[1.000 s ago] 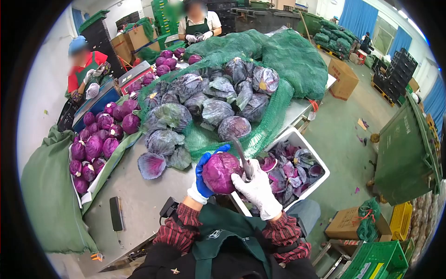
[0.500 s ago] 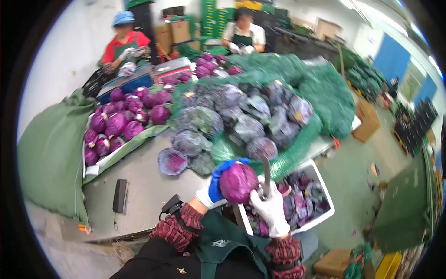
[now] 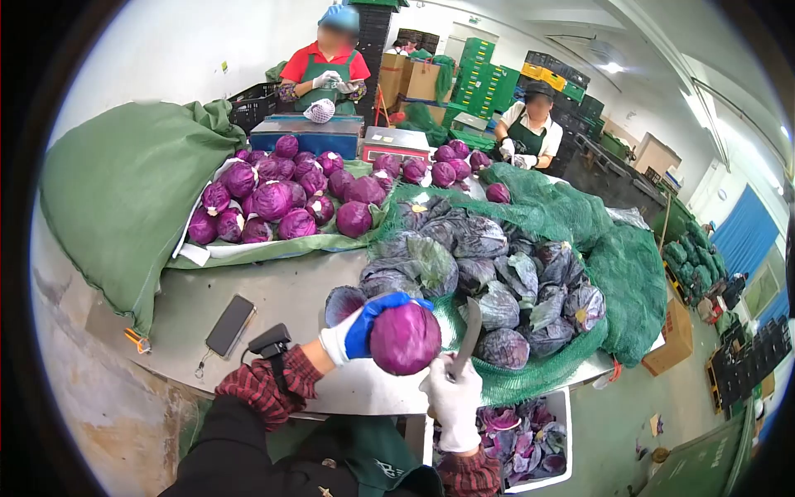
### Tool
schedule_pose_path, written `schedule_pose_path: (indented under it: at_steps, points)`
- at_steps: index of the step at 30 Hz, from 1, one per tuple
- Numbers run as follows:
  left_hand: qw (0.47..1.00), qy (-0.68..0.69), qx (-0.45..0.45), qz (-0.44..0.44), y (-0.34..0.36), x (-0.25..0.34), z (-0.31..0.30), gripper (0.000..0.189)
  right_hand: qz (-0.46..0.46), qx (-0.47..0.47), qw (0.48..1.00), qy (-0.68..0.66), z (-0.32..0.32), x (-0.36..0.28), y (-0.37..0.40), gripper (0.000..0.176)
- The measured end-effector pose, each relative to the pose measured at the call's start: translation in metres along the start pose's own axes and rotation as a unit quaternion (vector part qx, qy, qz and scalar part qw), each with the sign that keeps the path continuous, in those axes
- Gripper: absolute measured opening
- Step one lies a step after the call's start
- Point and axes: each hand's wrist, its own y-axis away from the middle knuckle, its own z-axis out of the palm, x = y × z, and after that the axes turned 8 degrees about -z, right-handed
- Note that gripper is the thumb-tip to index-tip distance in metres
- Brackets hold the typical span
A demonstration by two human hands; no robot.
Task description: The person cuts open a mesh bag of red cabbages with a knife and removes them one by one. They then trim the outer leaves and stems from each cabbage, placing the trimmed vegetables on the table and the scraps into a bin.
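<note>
My left hand (image 3: 363,329), in a blue-and-white glove, grips a peeled purple cabbage (image 3: 406,339) from behind and its left side. A knife (image 3: 469,335) is in my white-gloved right hand (image 3: 455,398), its blade pointing up, just right of the cabbage. Behind my hands, untrimmed cabbages (image 3: 498,307) with dull outer leaves lie on green netting (image 3: 621,273). Peeled cabbages (image 3: 272,200) are heaped on green cloth at the left.
A white bin (image 3: 566,439) of cut leaves stands below the front edge of the metal table (image 3: 273,286). On the table lies a black phone (image 3: 230,325). Two co-workers (image 3: 331,70) (image 3: 534,128) stand across it, near scales (image 3: 396,144).
The view has swung left and up. My left hand has carried the cabbage over the table, away from the bin. My right hand with the knife now sits slightly lower beside it.
</note>
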Motion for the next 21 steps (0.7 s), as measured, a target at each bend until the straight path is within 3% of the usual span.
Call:
schedule_pose_path:
  at_steps: [1, 3, 4, 5, 7, 9, 11, 14, 15, 17, 18, 19, 21]
  points:
    - [0.998, 0.056, 0.023, -0.009, -0.001, 0.008, -0.013, 0.054, -0.047, -0.013, 0.996, 0.07, 0.01, 0.007, -0.008, 0.007]
    - [0.997, 0.071, 0.029, -0.006, 0.002, 0.028, -0.051, 0.057, 0.035, -0.05, 0.997, 0.038, 0.02, 0.016, -0.023, 0.006]
    - [0.975, -0.111, 0.104, 0.161, -0.009, 0.037, -0.09, 0.052, 0.042, -0.025, 0.999, 0.017, 0.021, 0.017, -0.028, 0.007]
    - [0.887, -0.285, 0.174, 0.318, -0.014, 0.046, -0.115, 0.048, 0.08, 0.005, 0.997, -0.02, 0.015, 0.025, -0.03, 0.009]
    - [0.975, 0.007, 0.11, 0.195, -0.011, 0.104, -0.112, 0.058, 0.062, 0.049, 0.996, -0.041, -0.005, 0.032, -0.035, 0.011]
    - [0.977, 0.03, 0.095, 0.19, -0.014, 0.153, -0.15, 0.059, 0.124, 0.068, 0.989, -0.04, -0.034, 0.049, -0.034, 0.013]
    - [0.959, 0.139, 0.128, 0.209, -0.016, 0.191, -0.156, 0.058, 0.131, 0.107, 0.985, -0.017, -0.056, 0.063, -0.03, 0.015]
    - [0.912, 0.175, 0.149, 0.338, -0.038, 0.234, -0.235, 0.063, 0.166, 0.121, 0.979, 0.015, -0.092, 0.086, -0.02, 0.015]
    - [0.915, 0.177, 0.152, 0.33, -0.044, 0.234, -0.228, 0.063, 0.175, 0.154, 0.973, 0.006, -0.097, 0.087, -0.018, 0.015]
    - [0.872, 0.117, 0.321, 0.35, -0.061, 0.218, -0.211, 0.057, 0.172, 0.187, 0.967, -0.022, -0.106, 0.09, -0.014, 0.014]
    - [0.908, -0.031, 0.224, 0.352, -0.063, 0.191, -0.202, 0.048, 0.169, 0.195, 0.966, -0.025, -0.109, 0.085, -0.015, 0.012]
    - [0.949, -0.094, 0.111, 0.28, -0.063, 0.174, -0.183, 0.042, 0.158, 0.216, 0.963, 0.001, -0.108, 0.081, -0.014, 0.012]
    - [0.946, -0.243, 0.132, 0.169, -0.067, 0.131, -0.136, 0.042, 0.139, 0.205, 0.969, 0.013, -0.112, 0.08, -0.012, 0.012]
